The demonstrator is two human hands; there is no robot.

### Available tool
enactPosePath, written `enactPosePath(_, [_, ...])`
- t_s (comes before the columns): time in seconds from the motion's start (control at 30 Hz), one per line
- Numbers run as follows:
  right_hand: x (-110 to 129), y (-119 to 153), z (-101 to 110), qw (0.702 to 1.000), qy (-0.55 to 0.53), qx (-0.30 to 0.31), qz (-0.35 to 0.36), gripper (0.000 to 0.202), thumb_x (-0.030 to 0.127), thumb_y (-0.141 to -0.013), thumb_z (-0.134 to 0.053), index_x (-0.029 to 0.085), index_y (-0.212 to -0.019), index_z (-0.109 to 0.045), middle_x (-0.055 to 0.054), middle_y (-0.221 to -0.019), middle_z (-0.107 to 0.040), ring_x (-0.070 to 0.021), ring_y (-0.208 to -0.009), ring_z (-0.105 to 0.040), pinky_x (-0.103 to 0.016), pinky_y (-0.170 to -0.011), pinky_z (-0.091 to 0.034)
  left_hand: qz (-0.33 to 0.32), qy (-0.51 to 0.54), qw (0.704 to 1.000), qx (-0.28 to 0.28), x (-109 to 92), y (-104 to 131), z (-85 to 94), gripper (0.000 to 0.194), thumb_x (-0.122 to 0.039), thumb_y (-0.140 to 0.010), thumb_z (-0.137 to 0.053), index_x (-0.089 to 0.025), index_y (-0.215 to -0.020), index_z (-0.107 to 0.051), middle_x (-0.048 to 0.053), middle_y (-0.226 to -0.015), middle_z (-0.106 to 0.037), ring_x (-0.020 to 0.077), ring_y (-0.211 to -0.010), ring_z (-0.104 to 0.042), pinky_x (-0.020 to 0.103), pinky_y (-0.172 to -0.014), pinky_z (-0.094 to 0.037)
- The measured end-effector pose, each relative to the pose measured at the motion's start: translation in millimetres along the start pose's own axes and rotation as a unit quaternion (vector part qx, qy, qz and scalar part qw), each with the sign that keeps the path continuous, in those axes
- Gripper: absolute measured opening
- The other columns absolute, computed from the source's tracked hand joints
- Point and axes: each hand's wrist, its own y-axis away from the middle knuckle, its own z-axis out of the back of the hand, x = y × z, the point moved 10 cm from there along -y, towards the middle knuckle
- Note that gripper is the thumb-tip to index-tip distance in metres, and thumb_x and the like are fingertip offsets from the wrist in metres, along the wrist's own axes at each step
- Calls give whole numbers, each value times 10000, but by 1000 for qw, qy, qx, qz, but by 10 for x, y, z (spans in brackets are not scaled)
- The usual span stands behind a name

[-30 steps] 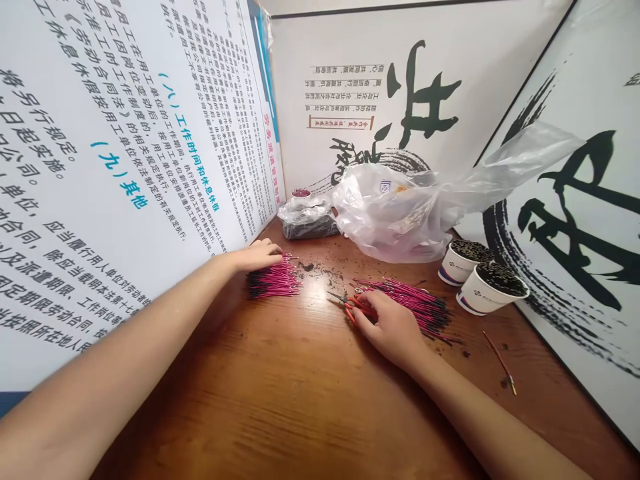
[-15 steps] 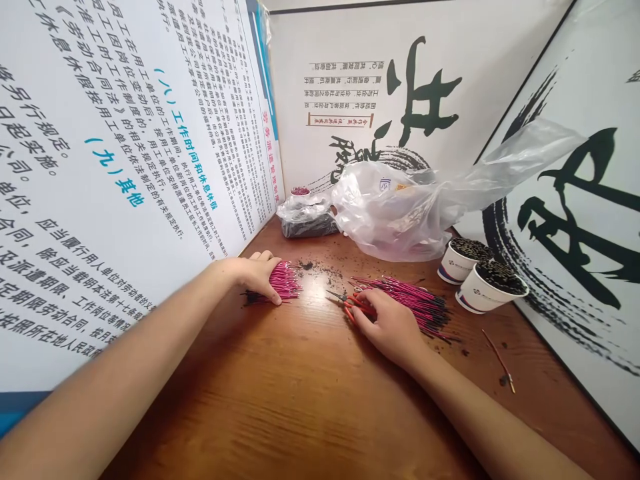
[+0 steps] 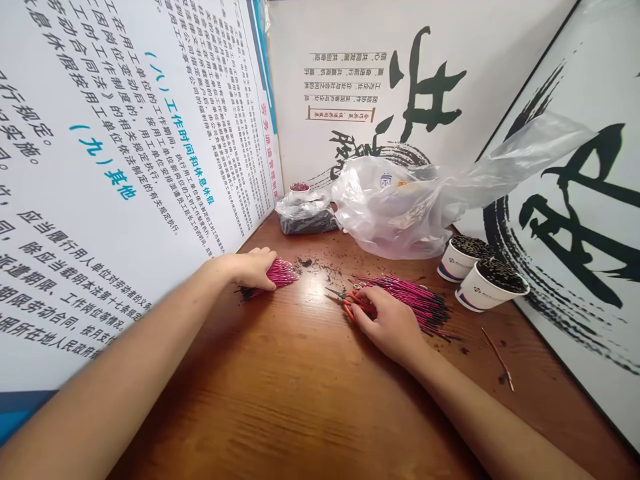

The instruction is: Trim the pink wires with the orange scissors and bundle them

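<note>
Scissors (image 3: 347,303): your right hand (image 3: 391,325) was closed round their orange handles, beside the right wire pile (image 3: 420,303).
Wire bundle (image 3: 281,273): your left hand (image 3: 254,268) gripped it on the table (image 3: 290,380).

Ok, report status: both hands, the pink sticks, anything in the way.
Left hand cupped over left pink bundle; right hand on orange-handled scissors. Right pink bundle beside right hand. Scissor blades between the bundles.
</note>
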Motion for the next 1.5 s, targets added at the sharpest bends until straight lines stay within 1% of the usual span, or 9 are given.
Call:
enactPosePath(0.1, [2, 2, -2, 1000, 1, -3, 2, 182, 373, -899, -546, 233, -958, -645, -16, -967, -698, -192, -857, -649, -287, -717, -435, 11, 6, 1000, 1, 7, 27, -3, 466, -418, -678, -584, -160, -1064, -540, 156, -1192, -597, 299, -1049, -583, 349, -835, -477])
enactPosePath(0.2, [3, 2, -5, 1000, 2, -7, 4, 194, 375, -901, -540, 232, -972, -649, -24, -977, -701, -192, -862, -652, -286, -721, -440, 17, 17, 1000, 10, 2, 55, -46, 334, -371, -676, -569, -186, -953, -580, 103, -1045, -673, 259, -880, -638, 322, -721, -482])
enactPosePath(0.3, [5, 4, -7, 1000, 5, -9, 5, 201, 380, -902, -537, 230, -973, -652, -31, -980, -705, -195, -868, -654, -286, -718, -444, 24, 21, 999, 3, -14, 91, -85, 250, -347, -683, -551, -200, -878, -606, 78, -936, -700, 242, -770, -647, 319, -652, -470])
enactPosePath(0.53, [16, 20, 29, 999, 12, -31, 14, 224, 383, -898, -537, 227, -1001, -660, -45, -994, -712, -202, -863, -656, -290, -704, -450, -3, -10, 996, -85, -157, 173, -35, 147, -273, -731, -520, -188, -817, -605, 108, -964, -691, 267, -841, -647, 341, -693, -467])
enactPosePath(0.73, [59, 32, 71, 997, 64, -47, 18, 177, 353, -900, -540, 224, -957, -647, -54, -973, -702, -217, -918, -639, -293, -720, -447, -4, -28, 992, -122, -150, 192, -25, 134, -268, -767, -500, -182, -816, -591, 125, -928, -697, 289, -828, -659, 365, -703, -471])
enactPosePath(1.0, [42, 36, 77, 994, 90, -57, 14, 149, 329, -892, -557, 222, -950, -642, -64, -984, -664, -241, -977, -581, -317, -736, -456, -16, -3, 996, -92, -107, 153, -58, 64, -243, -735, -504, -205, -753, -552, 77, -868, -699, 237, -738, -656, 305, -570, -417])
enactPosePath(1.2, [64, 33, 86, 995, 84, -58, 22, 157, 328, -892, -552, 224, -967, -643, -80, -1010, -635, -255, -985, -553, -337, -758, -463, -24, 14, 995, -95, -141, 187, -40, 39, -212, -743, -503, -209, -736, -541, 65, -872, -696, 238, -769, -654, 310, -607, -420])
enactPosePath(1.37, [67, 37, 91, 995, 75, -66, 29, 161, 332, -897, -541, 228, -974, -637, -76, -1010, -623, -255, -982, -548, -340, -768, -462, -10, 25, 995, -91, -106, 233, -11, 124, -242, -801, -487, -203, -700, -548, 72, -834, -694, 217, -700, -645, 301, -579, -409])
enactPosePath(1.5, [76, 41, 101, 995, 66, -72, 35, 173, 318, -894, -538, 219, -996, -637, -75, -1018, -624, -250, -981, -548, -339, -777, -460, 2, 22, 997, -80, -101, 228, -1, 151, -264, -792, -500, -198, -676, -568, 79, -786, -688, 212, -642, -630, 300, -561, -400])
